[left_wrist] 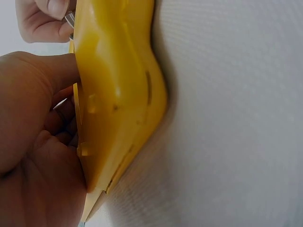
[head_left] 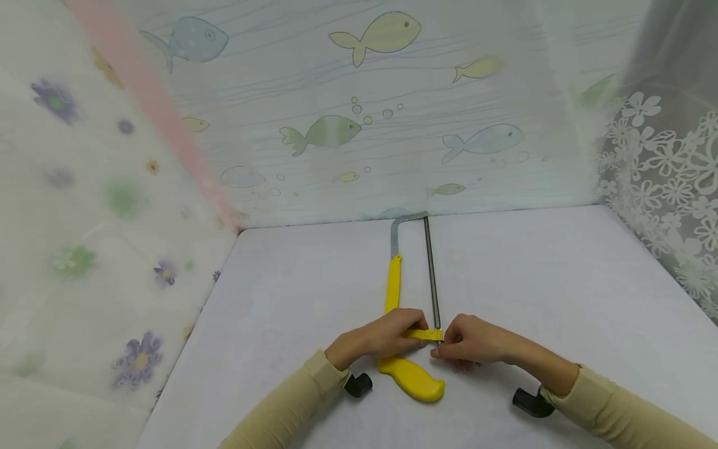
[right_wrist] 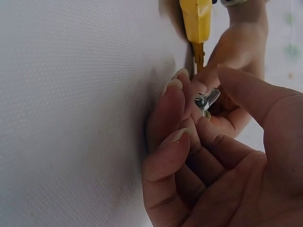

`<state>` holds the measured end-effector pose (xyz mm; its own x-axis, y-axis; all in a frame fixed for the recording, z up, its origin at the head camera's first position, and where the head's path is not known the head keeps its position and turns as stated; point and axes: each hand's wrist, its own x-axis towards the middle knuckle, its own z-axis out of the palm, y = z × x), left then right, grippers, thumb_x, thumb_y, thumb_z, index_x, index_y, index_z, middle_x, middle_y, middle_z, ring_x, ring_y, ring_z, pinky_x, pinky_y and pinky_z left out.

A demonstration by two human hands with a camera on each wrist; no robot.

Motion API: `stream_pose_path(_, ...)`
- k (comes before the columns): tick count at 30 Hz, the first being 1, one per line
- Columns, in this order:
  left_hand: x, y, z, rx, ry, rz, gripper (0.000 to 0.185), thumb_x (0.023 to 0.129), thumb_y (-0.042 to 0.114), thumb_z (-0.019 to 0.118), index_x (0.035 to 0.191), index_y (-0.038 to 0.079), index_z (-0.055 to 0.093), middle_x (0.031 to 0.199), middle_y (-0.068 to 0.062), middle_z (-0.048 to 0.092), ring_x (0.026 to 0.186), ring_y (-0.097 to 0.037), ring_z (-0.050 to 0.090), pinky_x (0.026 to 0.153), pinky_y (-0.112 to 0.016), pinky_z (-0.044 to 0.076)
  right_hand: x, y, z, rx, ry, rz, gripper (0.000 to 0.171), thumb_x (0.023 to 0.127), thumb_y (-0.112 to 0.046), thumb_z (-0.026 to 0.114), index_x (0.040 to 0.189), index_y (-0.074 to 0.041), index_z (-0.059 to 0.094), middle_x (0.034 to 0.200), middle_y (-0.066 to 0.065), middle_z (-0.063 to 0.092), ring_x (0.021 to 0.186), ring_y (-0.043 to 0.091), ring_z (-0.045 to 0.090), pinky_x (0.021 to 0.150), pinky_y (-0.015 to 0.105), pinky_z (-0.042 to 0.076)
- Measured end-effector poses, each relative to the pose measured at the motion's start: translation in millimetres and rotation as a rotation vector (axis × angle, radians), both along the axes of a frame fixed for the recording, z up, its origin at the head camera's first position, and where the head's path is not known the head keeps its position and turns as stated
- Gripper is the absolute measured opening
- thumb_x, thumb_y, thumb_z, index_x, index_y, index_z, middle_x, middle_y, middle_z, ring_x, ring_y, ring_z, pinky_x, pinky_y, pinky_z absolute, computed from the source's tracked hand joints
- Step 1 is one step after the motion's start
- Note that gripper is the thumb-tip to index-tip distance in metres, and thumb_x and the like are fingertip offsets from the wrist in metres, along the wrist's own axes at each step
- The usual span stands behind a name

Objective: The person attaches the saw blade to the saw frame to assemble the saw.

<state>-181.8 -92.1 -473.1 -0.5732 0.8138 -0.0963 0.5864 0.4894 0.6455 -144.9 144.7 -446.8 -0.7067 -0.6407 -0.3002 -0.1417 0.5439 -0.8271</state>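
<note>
Both forearms are stretched forward over the white table [head_left: 561, 280], wrists nearly meeting. The left hand [head_left: 387, 337] is curled over the frame of the yellow hacksaw [head_left: 412, 377], which is laid flat near the table's front edge, blade pointing away. The wing nut [right_wrist: 207, 100] at the blade's near end is pinched by the right hand [head_left: 468, 342].

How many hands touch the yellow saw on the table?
2. The left hand grips the saw above its handle; the right hand pinches the small metal nut at the blade's near end.
</note>
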Motion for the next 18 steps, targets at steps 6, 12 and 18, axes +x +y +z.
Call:
stream_pose_path(6, 0.1, -0.1, 1.3, 0.003, 0.000, -0.003, 0.013, 0.101, 0.016, 0.066, 0.113, 0.011, 0.061, 0.107, 0.007, 0.064, 0.091, -0.001, 0.054, 0.086, -0.015, 0.046, 0.8, -2.5, 1.8, 0.012, 0.000, -0.020, 0.041, 0.098, -0.035, 0.068, 0.070, -0.006, 0.071, 0.062, 0.004, 0.065, 0.052, 0.013, 0.051, 0.048, 0.024, 0.039)
stream_pose_path(12, 0.2, -0.4, 3.1, 0.006, -0.006, -0.002, 0.013, 0.102, 0.017, 0.066, 0.112, 0.011, 0.061, 0.105, 0.007, 0.064, 0.090, -0.002, 0.053, 0.086, -0.015, 0.046, 1.3, -3.2, 3.8, 0.022, -0.005, -0.027, 0.039, 0.099, -0.033, 0.068, 0.071, -0.006, 0.071, 0.063, 0.004, 0.066, 0.054, 0.013, 0.054, 0.049, 0.024, 0.040)
stream_pose_path(18, 0.6, -0.1, 2.6, 0.004, -0.018, 0.003, 0.014, 0.101, 0.018, 0.067, 0.112, 0.011, 0.062, 0.105, 0.008, 0.064, 0.090, -0.002, 0.053, 0.086, -0.015, 0.046, 0.1, 0.3, 7.5, 0.049, -0.007, -0.018, 0.033, 0.097, -0.030, 0.070, 0.074, -0.007, 0.072, 0.063, 0.002, 0.063, 0.054, 0.013, 0.052, 0.049, 0.025, 0.041)
